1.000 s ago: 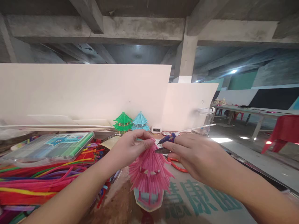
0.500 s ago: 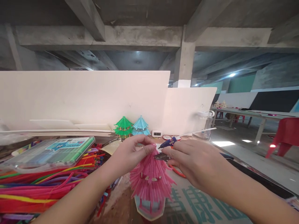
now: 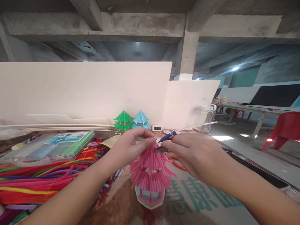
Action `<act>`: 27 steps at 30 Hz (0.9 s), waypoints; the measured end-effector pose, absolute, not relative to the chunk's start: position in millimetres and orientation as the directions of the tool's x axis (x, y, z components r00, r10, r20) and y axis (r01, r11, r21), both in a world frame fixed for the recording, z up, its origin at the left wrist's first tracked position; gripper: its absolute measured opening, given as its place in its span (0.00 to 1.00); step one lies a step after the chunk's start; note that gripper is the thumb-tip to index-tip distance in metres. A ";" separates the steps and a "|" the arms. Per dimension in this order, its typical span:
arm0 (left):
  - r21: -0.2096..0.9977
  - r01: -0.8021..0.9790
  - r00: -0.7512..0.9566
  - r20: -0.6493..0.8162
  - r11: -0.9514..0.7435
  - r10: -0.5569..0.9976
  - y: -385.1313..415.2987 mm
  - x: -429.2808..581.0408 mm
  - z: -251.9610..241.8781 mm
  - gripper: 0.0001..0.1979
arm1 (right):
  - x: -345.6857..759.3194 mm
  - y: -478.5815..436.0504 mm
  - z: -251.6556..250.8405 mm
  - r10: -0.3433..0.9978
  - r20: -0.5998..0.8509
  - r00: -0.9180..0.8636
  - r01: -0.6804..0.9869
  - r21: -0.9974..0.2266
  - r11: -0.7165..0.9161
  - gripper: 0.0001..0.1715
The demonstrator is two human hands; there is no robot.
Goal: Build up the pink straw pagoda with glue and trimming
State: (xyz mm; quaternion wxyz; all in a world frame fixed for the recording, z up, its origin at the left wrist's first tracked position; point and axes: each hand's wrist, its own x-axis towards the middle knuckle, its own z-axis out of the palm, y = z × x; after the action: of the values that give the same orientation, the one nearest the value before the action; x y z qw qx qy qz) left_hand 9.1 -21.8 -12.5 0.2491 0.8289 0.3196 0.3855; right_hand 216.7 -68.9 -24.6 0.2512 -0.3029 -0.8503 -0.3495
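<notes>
A pink two-tiered pagoda-like model (image 3: 152, 175) stands upright in front of me on a pale base. The fingers of my left hand (image 3: 133, 145) pinch its pink tip. Beside the tip, my right hand (image 3: 187, 153) is closed around orange-handled pliers (image 3: 160, 150), whose dark jaws touch or nearly touch the upper roof. A blue glue gun (image 3: 169, 136) with a white glue stick shows just above the right fingers, its nozzle toward the tip; whether that hand also holds it is unclear.
Colourful pipe cleaners (image 3: 42, 181) lie at the left under a clear marker case (image 3: 51, 147). Behind stand a green model (image 3: 123, 121), a blue model (image 3: 141, 120), a small clock (image 3: 157, 128) and a clear jug (image 3: 203, 120). A dark flat object (image 3: 255, 170) lies at the right.
The whole view has shifted, so the scene sits slightly higher. My left hand still pinches the tip, and the pliers remain beside the upper roof.
</notes>
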 end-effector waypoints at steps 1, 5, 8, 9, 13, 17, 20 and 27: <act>0.659 0.340 0.496 0.480 -0.670 0.724 -21.5 9.0 -12.6 0.09 | 216.8 -68.6 -24.8 0.331 0.640 -0.694 0.688 0.452 0.568 0.13; 0.653 0.364 0.484 0.477 -0.664 0.734 -20.7 8.7 -12.8 0.10 | 217.0 -68.6 -24.7 0.324 0.622 -0.713 0.681 0.502 0.533 0.11; 0.648 0.365 0.481 0.484 -0.669 0.731 -20.6 9.3 -12.4 0.11 | 217.9 -70.7 -22.1 0.336 0.621 -0.708 0.684 0.484 0.546 0.11; 0.646 0.361 0.483 0.487 -0.672 0.727 -20.5 9.5 -12.2 0.11 | 218.4 -71.6 -21.1 0.334 0.628 -0.703 0.683 0.468 0.560 0.12; 0.633 0.359 0.488 0.499 -0.686 0.716 -19.7 9.5 -12.3 0.11 | 220.0 -73.9 -18.3 0.326 0.643 -0.693 0.681 0.435 0.589 0.13; 0.639 0.361 0.488 0.491 -0.679 0.722 -20.7 8.7 -12.7 0.12 | 219.3 -73.7 -18.8 0.329 0.641 -0.694 0.683 0.439 0.584 0.12; 0.648 0.361 0.487 0.483 -0.671 0.728 -22.9 9.0 -11.9 0.11 | 218.4 -73.1 -19.7 0.347 0.637 -0.689 0.691 0.430 0.581 0.12; 0.622 0.389 0.488 0.487 -0.680 0.725 -25.4 11.2 -8.6 0.10 | 218.3 -71.8 -20.8 0.347 0.632 -0.693 0.688 0.437 0.580 0.12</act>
State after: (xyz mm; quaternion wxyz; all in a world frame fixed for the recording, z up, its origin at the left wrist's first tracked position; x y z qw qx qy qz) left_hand 11.2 -25.4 -8.6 0.2206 0.8338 0.3341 0.3802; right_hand 218.3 -71.8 -20.8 0.2479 -0.3030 -0.8535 -0.3438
